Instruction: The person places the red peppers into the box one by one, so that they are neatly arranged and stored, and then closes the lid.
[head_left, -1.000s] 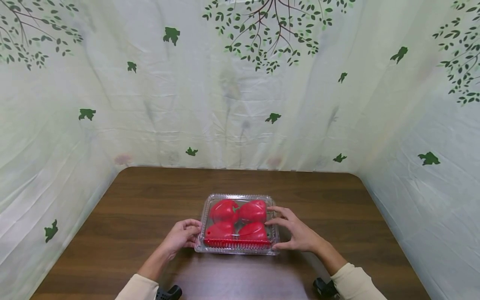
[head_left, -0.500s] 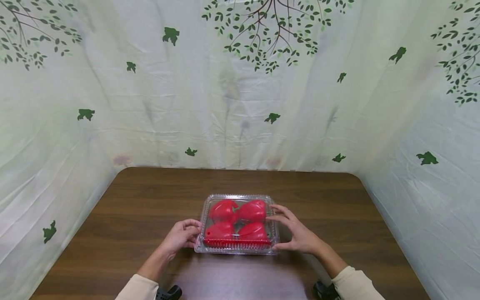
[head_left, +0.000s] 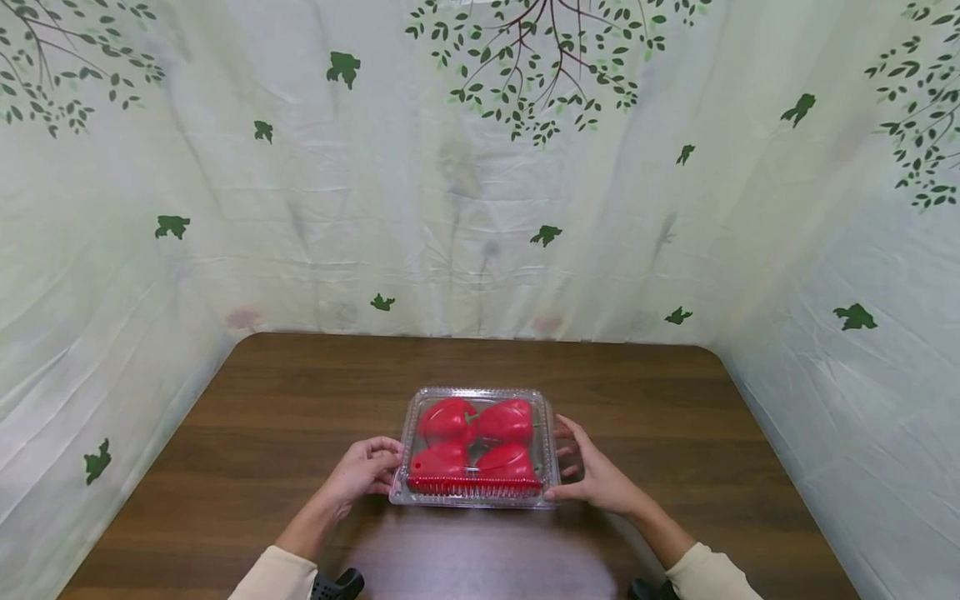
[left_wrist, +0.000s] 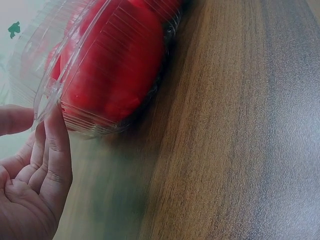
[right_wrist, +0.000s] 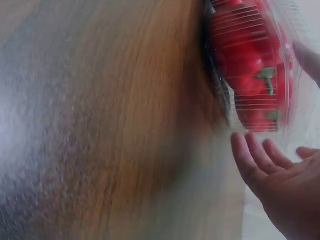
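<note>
On the table sits a clear plastic clamshell container (head_left: 480, 502), its lid down over several red bell peppers (head_left: 448, 421). At its left side, my left hand (head_left: 367, 471) pinches the rim; the left wrist view has the thumb on one face of the rim (left_wrist: 64, 65) and fingers on the other. My right hand (head_left: 600, 475) is at the right side, thumb by the near right corner, the other fingers lowered beside the wall. In the right wrist view those fingertips (right_wrist: 239, 142) are just off the container's end. A green stem (right_wrist: 267, 77) shows through the ribbed plastic.
The brown wooden table (head_left: 300, 392) extends around the container. Pale cloth (head_left: 420, 208) with a leaf print hangs behind and along both sides. A black strap piece (head_left: 337, 585) is at my left wrist.
My right fingers have come off the lid's top and dropped down beside the container's right wall. The left hand and container have stayed in place.
</note>
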